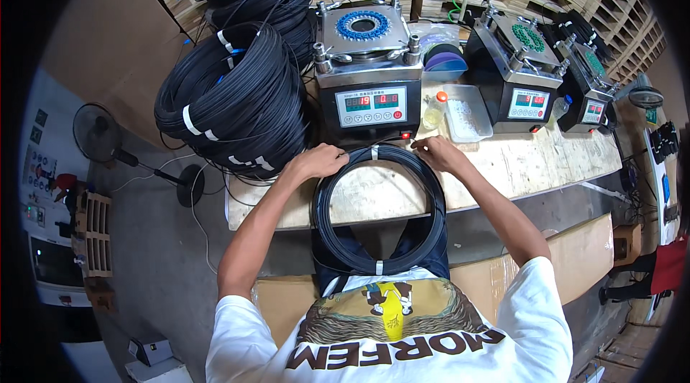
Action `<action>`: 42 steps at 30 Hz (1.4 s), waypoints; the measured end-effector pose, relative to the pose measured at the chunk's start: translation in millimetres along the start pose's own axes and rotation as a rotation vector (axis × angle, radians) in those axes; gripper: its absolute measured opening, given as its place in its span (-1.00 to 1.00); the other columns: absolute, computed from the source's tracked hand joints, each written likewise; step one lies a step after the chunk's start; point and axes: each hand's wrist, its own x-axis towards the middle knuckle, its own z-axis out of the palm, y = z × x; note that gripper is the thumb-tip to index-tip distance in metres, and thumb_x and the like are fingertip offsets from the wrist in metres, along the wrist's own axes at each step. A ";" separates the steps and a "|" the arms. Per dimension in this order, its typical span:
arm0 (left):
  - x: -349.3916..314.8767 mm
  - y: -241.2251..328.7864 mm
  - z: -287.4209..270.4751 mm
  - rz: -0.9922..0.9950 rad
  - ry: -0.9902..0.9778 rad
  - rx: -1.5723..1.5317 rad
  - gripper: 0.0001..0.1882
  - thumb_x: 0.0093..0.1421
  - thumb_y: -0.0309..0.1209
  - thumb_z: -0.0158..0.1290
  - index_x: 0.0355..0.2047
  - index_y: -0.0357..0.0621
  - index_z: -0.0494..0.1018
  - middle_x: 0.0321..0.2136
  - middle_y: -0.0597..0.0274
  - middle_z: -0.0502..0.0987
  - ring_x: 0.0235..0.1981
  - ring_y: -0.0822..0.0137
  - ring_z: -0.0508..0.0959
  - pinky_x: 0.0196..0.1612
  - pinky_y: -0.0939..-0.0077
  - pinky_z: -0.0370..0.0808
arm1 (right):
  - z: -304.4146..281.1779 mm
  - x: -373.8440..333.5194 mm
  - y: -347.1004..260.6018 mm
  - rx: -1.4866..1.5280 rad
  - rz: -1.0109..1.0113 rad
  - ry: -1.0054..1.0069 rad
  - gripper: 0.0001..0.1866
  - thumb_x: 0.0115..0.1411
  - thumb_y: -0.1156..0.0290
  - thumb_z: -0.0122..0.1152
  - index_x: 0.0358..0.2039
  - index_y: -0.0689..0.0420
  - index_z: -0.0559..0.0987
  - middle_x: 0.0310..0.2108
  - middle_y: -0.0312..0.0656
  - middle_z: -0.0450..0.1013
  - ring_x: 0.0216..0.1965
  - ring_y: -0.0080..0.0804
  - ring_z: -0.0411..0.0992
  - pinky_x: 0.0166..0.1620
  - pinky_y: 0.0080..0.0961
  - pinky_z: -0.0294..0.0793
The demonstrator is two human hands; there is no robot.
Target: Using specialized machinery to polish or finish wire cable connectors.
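Note:
A tied coil of thin black cable (436,200) rests against the table's front edge and my lap, with white bands at its top and bottom. My left hand (322,161) is closed at the coil's upper left, its fingertips on the strands. At the upper right, my right hand (440,154) is closed in a pinch just above the coil. What lies between those fingertips is too small to make out. Directly beyond the hands stands a polishing machine (371,107) with a lit red display and a ring of blue holders on its top plate.
Large black cable coils (230,95) are piled at the left. A bottle with an orange cap (435,111) and a clear plastic tray (468,114) stand right of the machine. Two similar machines, one a black-fronted unit (528,104), sit farther right. Cardboard (575,257) lies beneath the table's front.

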 end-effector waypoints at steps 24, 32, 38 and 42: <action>-36.5 28.6 37.9 -0.011 0.449 0.073 -0.58 -0.06 -0.46 0.21 -0.20 -0.41 0.38 -0.43 -0.28 0.57 -0.30 -0.24 0.59 -0.20 -0.02 0.50 | 21.3 -6.7 -42.6 0.214 0.039 0.126 -0.48 -0.16 0.37 0.52 -0.19 0.25 0.50 -0.37 0.14 0.55 -0.29 0.11 0.55 -0.25 -0.16 0.52; -21.0 15.2 44.9 -0.012 0.372 -0.149 -0.53 -0.05 -0.37 0.23 -0.16 -0.41 0.42 -0.29 -0.30 0.58 -0.18 -0.16 0.60 -0.08 0.10 0.50 | 14.4 -4.8 -40.8 0.555 0.202 -0.080 -0.42 -0.11 0.58 0.33 0.01 0.23 0.45 -0.44 -0.04 0.54 -0.46 -0.37 0.48 -0.32 -0.44 0.49; -33.8 37.7 41.8 -0.103 0.432 -0.246 -0.56 0.03 -0.33 0.21 -0.13 -0.33 0.44 -0.26 -0.27 0.58 -0.13 -0.16 0.58 -0.08 0.10 0.50 | 15.1 -3.0 -47.3 0.327 -0.014 -0.032 -0.43 -0.05 0.60 0.30 0.05 0.26 0.45 -0.29 -0.01 0.55 -0.26 -0.23 0.51 -0.11 -0.40 0.47; -74.3 61.5 -8.4 -0.117 0.490 -0.223 -0.53 0.05 -0.36 0.20 -0.06 -0.36 0.40 -0.20 -0.33 0.56 -0.10 -0.19 0.57 -0.04 0.11 0.48 | -35.3 6.1 -83.6 0.239 -0.047 -0.030 -0.51 0.01 0.62 0.24 0.01 0.30 0.45 -0.27 0.09 0.53 -0.20 -0.13 0.51 -0.09 -0.31 0.46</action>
